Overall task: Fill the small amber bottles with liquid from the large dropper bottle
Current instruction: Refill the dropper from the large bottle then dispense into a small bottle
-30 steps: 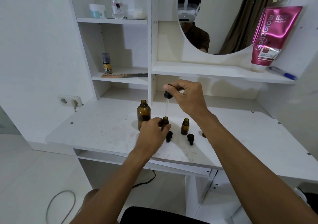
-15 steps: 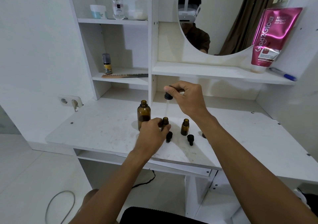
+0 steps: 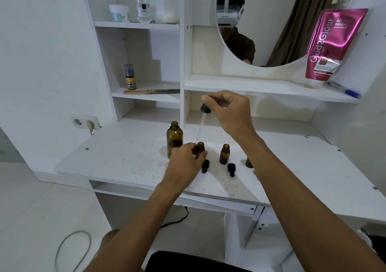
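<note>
- Dropper (image 3: 205,109) — a black bulb cap with a clear glass pipette — hangs from the right hand (image 3: 228,115), whose thumb and fingers pinch the cap. The pipette points down, its tip above and just behind the mouth of a small amber bottle (image 3: 201,147); whether it carries liquid is not clear.
- Left hand (image 3: 184,162) curls round that small bottle's body and holds it upright on the white desk (image 3: 125,156). The bottle's open neck shows above the fingers.
- Large amber bottle (image 3: 174,139) stands uncapped just left of the held bottle, its base partly behind the left hand.
- Second small amber bottle (image 3: 225,155) stands open and upright to the right, apart from both hands.
- Third small bottle (image 3: 248,163) is mostly hidden behind the right forearm; whether it is capped cannot be told.
- Black dropper cap (image 3: 205,165) lies on the desk just beside the left hand's fingertips, and a second black cap (image 3: 231,169) lies in front of the second bottle.
- Shelves above hold a comb (image 3: 150,91) beside a yellow-labelled bottle (image 3: 130,77), and a pink tube (image 3: 332,46) leaning by the round mirror (image 3: 271,21), with a blue pen (image 3: 344,90) at its foot.
</note>
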